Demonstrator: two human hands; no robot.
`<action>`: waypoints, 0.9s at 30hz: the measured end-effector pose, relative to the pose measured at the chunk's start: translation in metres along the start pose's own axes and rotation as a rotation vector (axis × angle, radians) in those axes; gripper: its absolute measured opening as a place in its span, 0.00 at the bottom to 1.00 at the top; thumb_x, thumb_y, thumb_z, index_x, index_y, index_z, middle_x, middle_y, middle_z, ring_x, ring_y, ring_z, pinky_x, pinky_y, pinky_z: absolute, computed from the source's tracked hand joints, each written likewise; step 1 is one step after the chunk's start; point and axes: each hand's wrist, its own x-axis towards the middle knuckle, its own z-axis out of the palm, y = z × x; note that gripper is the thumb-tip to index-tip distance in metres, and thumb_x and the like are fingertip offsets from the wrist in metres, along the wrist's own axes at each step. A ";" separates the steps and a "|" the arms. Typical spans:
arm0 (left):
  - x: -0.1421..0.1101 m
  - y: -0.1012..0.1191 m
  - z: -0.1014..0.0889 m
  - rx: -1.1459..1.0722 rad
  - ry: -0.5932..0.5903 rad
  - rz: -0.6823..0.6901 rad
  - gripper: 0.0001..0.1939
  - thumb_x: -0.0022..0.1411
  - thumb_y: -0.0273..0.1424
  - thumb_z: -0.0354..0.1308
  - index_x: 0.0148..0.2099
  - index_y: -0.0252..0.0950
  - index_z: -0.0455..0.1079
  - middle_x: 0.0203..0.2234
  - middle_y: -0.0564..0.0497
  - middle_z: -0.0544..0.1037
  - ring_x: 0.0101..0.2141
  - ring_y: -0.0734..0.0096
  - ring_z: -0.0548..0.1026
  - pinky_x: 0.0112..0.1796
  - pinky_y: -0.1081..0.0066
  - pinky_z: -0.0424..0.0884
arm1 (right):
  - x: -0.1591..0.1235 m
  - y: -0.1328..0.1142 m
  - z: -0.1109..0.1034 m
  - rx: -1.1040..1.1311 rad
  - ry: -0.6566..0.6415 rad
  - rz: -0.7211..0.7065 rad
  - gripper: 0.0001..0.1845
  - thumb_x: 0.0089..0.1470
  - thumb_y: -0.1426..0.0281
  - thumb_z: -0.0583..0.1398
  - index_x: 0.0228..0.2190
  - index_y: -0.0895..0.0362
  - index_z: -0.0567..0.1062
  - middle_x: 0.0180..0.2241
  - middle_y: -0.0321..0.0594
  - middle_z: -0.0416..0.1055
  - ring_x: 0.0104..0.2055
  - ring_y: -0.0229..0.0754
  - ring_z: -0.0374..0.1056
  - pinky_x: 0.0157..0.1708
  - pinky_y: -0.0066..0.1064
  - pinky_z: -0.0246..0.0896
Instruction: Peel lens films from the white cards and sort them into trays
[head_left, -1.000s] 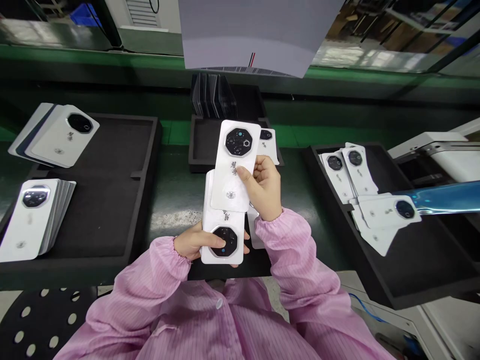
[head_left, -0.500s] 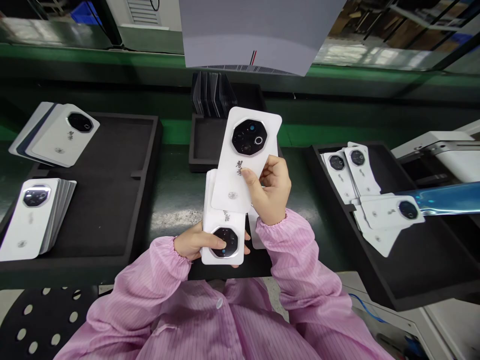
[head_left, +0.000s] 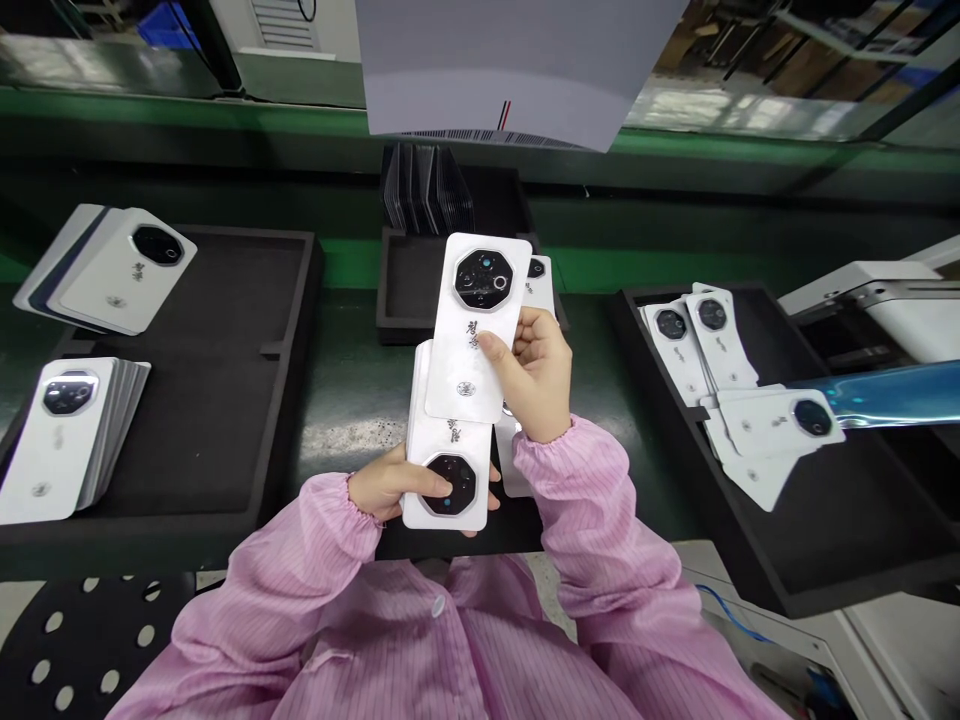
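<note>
My left hand (head_left: 382, 485) grips a small stack of white phone back covers (head_left: 469, 438), thumb on the black octagonal camera area. Above it, my right hand (head_left: 546, 375) pinches one white phone back cover (head_left: 454, 355) between thumb and fingers. That cover has dark characters and a small round emblem, and its lower end overlaps the stack. Below my right wrist another white cover (head_left: 516, 470) lies partly hidden. Behind my right fingers shows one more cover (head_left: 540, 290), at the small black tray (head_left: 397, 328).
To the left, a black tray (head_left: 217, 515) bears a leaning row of covers (head_left: 60, 450) and a tilted pile (head_left: 124, 285). Loose covers (head_left: 720, 345) and a glossy blue strip (head_left: 892, 395) lie at the right tray (head_left: 780, 590). Dark thin panels (head_left: 427, 190) stand at the back.
The cover in my right hand tilted and shifted right, then came back left and lower, now more upright. My left hand and its stack have stayed in place.
</note>
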 end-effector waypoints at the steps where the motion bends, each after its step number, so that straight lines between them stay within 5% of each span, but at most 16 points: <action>1: 0.000 -0.001 0.000 -0.005 0.003 0.015 0.23 0.47 0.25 0.58 0.48 0.28 0.69 0.39 0.35 0.78 0.33 0.52 0.77 0.29 0.63 0.73 | 0.000 0.000 0.000 0.002 0.005 0.000 0.14 0.49 0.62 0.62 0.37 0.52 0.68 0.33 0.35 0.71 0.33 0.39 0.69 0.31 0.32 0.67; 11: 0.001 0.000 0.003 -0.033 -0.007 -0.011 0.23 0.46 0.25 0.58 0.47 0.26 0.70 0.35 0.35 0.79 0.30 0.54 0.78 0.29 0.62 0.73 | 0.004 0.004 -0.004 0.028 -0.016 0.078 0.15 0.47 0.62 0.64 0.36 0.53 0.69 0.33 0.36 0.73 0.33 0.39 0.71 0.33 0.33 0.69; 17: 0.001 -0.005 0.000 -0.060 0.002 0.027 0.24 0.45 0.22 0.58 0.48 0.29 0.70 0.46 0.34 0.74 0.41 0.46 0.75 0.30 0.60 0.73 | 0.007 0.007 -0.007 0.193 -0.066 0.263 0.16 0.44 0.62 0.65 0.34 0.54 0.70 0.34 0.37 0.75 0.34 0.39 0.72 0.33 0.33 0.70; 27: -0.001 0.001 0.001 -0.025 -0.014 0.024 0.23 0.47 0.24 0.58 0.48 0.27 0.70 0.37 0.35 0.78 0.31 0.52 0.78 0.29 0.60 0.73 | -0.003 -0.017 -0.017 0.284 -0.001 0.327 0.13 0.53 0.59 0.57 0.37 0.51 0.62 0.40 0.38 0.74 0.38 0.44 0.73 0.32 0.36 0.71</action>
